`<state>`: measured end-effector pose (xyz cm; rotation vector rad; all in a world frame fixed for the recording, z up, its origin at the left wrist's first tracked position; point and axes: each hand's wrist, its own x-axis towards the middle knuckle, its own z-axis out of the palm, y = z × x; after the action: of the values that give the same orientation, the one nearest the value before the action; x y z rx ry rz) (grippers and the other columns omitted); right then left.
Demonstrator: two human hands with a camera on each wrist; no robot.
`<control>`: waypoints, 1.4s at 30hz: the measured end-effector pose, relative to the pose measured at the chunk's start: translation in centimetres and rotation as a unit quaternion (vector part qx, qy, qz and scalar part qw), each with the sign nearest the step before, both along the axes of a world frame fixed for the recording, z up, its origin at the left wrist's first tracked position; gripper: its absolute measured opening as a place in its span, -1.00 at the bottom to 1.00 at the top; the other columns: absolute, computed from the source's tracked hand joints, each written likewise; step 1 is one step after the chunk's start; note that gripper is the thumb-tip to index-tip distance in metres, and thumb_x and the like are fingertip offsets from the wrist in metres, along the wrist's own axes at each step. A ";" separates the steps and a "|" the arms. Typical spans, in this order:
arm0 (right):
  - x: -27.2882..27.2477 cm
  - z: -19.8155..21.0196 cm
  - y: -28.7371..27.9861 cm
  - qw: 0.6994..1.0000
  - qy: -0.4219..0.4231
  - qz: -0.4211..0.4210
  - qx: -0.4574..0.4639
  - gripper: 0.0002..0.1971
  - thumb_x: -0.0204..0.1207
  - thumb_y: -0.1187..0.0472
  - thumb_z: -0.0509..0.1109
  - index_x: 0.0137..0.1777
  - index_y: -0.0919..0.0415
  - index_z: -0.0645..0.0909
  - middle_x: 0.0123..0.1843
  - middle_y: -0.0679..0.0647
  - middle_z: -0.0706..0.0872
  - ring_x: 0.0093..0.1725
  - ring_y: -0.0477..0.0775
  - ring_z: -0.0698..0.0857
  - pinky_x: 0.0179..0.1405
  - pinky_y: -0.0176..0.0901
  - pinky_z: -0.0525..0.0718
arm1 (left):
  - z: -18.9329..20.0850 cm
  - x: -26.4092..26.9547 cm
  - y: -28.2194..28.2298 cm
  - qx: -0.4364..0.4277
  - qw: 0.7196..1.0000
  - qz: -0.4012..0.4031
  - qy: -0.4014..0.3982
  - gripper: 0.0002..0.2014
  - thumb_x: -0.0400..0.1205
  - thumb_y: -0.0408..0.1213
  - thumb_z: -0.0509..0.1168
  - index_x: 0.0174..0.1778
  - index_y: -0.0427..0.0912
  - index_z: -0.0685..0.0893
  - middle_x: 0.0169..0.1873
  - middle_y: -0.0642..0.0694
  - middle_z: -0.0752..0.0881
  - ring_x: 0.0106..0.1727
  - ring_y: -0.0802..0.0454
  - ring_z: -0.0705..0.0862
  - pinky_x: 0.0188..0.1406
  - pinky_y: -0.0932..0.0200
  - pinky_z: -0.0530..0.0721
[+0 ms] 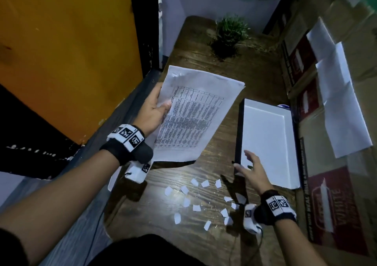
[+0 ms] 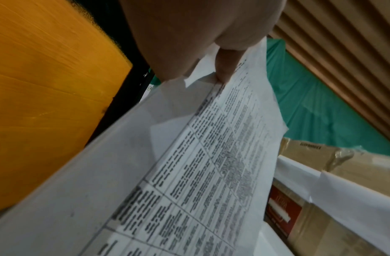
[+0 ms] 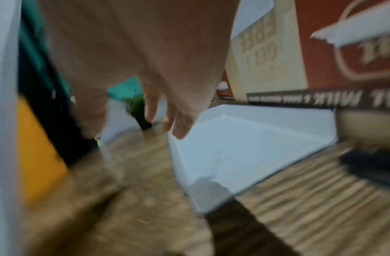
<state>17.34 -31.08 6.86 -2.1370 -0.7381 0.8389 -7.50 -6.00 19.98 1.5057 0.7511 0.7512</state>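
Left hand (image 1: 152,110) pinches white printed paper sheet (image 1: 195,112) at 10 o'clock of white rectangular tray (image 1: 269,135); its table print is illegible. Right hand (image 1: 252,171) is spread and empty over the tray's 7 o'clock corner. Red carton label (image 1: 334,208) at 3 o'clock reads "WHITE", inverted.

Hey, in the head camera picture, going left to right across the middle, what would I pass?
Orange panel → left hand → printed sheets, which that hand holds → white tray → cardboard boxes.
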 end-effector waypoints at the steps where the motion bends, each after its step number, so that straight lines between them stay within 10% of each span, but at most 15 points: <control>1: -0.3 0.6 1.4 0.997 0.055 0.027 0.037 -0.16 0.35 0.08 0.58 0.58 0.13 0.25 0.49 -0.12 0.35 0.45 -0.16 0.36 0.41 -0.19 0.33 | 0.4 0.7 0.2 -0.020 1.000 -0.011 -0.022 -0.62 0.65 -0.51 0.16 0.35 -0.07 0.45 0.23 -0.13 0.67 0.25 -0.03 0.71 0.21 -0.09 0.73; 5: 0.9 1.5 4.5 0.980 0.147 0.056 0.119 0.07 0.13 0.10 0.73 0.59 -0.10 0.17 0.60 -0.07 0.37 0.55 -0.10 0.40 0.49 -0.06 0.38 | 1.0 4.5 0.1 -0.142 0.986 -0.027 -0.085 -0.48 0.65 -0.57 0.13 0.42 0.06 0.46 0.43 -0.23 0.60 0.42 -0.23 0.61 0.36 -0.26 0.61; 8: 3.1 0.8 3.5 0.972 0.194 0.006 0.129 -0.35 0.32 0.48 0.56 0.39 0.13 0.48 0.27 0.15 0.74 0.35 0.27 0.65 0.33 0.21 0.62 | 0.3 8.3 -1.1 -0.200 0.975 -0.006 -0.093 -0.49 0.67 -0.61 0.09 0.42 0.02 0.45 0.36 -0.16 0.65 0.36 -0.13 0.65 0.35 -0.13 0.63; 10: 4.6 -0.2 1.8 0.973 0.184 -0.049 0.131 -0.53 0.32 0.33 0.59 0.24 0.21 0.61 0.15 0.23 0.79 0.25 0.37 0.70 0.29 0.28 0.63 | -1.6 10.6 -2.4 -0.208 0.975 -0.003 -0.076 -0.60 0.67 -0.52 0.19 0.31 0.04 0.48 0.30 -0.12 0.68 0.33 -0.12 0.66 0.35 -0.14 0.63; 12: 6.3 -1.3 -0.4 0.972 0.175 -0.092 0.129 -0.53 0.29 0.21 0.62 0.19 0.27 0.62 0.13 0.29 0.79 0.15 0.31 0.75 0.21 0.18 0.69 | -4.5 12.7 -3.9 -0.234 0.971 -0.031 -0.019 -0.59 0.60 -0.37 0.35 0.31 0.03 0.45 0.34 -0.16 0.67 0.33 -0.14 0.67 0.36 -0.22 0.61; 16: 10.1 -2.6 -3.9 0.985 0.072 -0.147 0.052 -0.74 0.47 0.59 0.34 0.05 0.28 0.61 -0.04 0.14 0.79 -0.16 -0.12 0.78 -0.16 -0.32 0.74 | -11.1 16.8 -9.1 -0.191 0.933 -0.205 0.224 -0.34 0.50 -0.46 0.32 0.48 -0.09 0.23 0.23 -0.23 0.66 0.12 -0.10 0.68 0.08 -0.07 0.74; 20: 14.5 -4.4 -4.4 0.978 -0.046 -0.184 -0.090 -0.71 0.46 0.54 0.35 -0.33 0.21 0.38 -0.41 0.10 0.45 -0.38 0.06 0.44 -0.36 -0.15 0.40 | -15.1 22.7 -13.0 -0.114 0.909 -0.268 0.299 -0.28 0.45 -0.48 0.25 0.50 -0.02 0.14 0.28 -0.26 0.59 0.26 -0.22 0.64 0.31 -0.23 0.65; 25: 18.8 -6.9 -3.6 0.958 -0.080 -0.191 -0.200 -0.75 0.50 0.47 0.32 -0.14 0.08 0.43 -0.20 0.10 0.49 -0.09 0.07 0.46 -0.05 -0.14 0.47 | -15.7 28.3 -13.8 -0.027 0.900 -0.227 0.371 -0.30 0.55 -0.61 0.15 0.62 -0.17 0.14 0.34 -0.34 0.54 0.14 -0.23 0.65 0.08 0.00 0.65; 29: 19.9 -8.0 -2.6 0.939 -0.074 -0.231 -0.243 -0.62 0.51 0.52 0.26 0.34 0.52 0.44 0.17 0.43 0.65 0.11 0.31 0.64 0.11 0.02 0.55 | -17.3 29.5 -14.0 0.058 0.864 -0.241 0.438 -0.39 0.57 -0.61 0.20 0.57 -0.38 0.22 0.33 -0.38 0.54 0.12 -0.24 0.66 0.07 0.05 0.64; 34: 19.1 -7.2 -1.8 0.926 -0.097 -0.235 -0.279 -0.60 0.49 0.51 0.30 0.32 0.57 0.38 0.24 0.54 0.59 0.25 0.44 0.63 0.19 0.12 0.56 | -17.4 30.0 -14.8 0.061 0.832 -0.280 0.475 -0.55 0.61 -0.55 0.21 0.45 -0.49 0.39 0.42 -0.42 0.47 0.38 -0.28 0.57 0.29 0.02 0.58; 39: 18.6 -7.2 -1.9 0.933 -0.133 -0.191 -0.275 -0.60 0.39 0.35 0.40 0.22 0.42 0.44 0.20 0.39 0.61 0.17 0.37 0.66 0.18 0.19 0.63 | -15.5 29.3 -15.0 0.081 0.787 -0.351 0.501 -0.33 0.65 -0.46 0.15 0.68 -0.32 0.03 0.69 -0.32 -0.18 0.64 -0.30 0.24 0.52 -0.06 0.44; 42: 16.8 -6.0 -2.3 0.926 -0.163 -0.147 -0.306 -0.55 0.44 0.24 0.40 0.32 0.26 0.42 0.39 0.29 0.46 0.33 0.37 0.53 0.31 0.22 0.45 | -14.2 27.3 -14.7 0.049 0.820 -0.361 0.441 -0.44 0.66 -0.43 0.13 0.63 -0.26 0.23 0.69 -0.26 0.06 0.61 -0.24 0.33 0.32 0.02 0.54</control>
<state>34.14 -33.43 0.88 -2.9074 -0.3037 0.6034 19.79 -20.67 5.80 2.0482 0.7016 -0.5545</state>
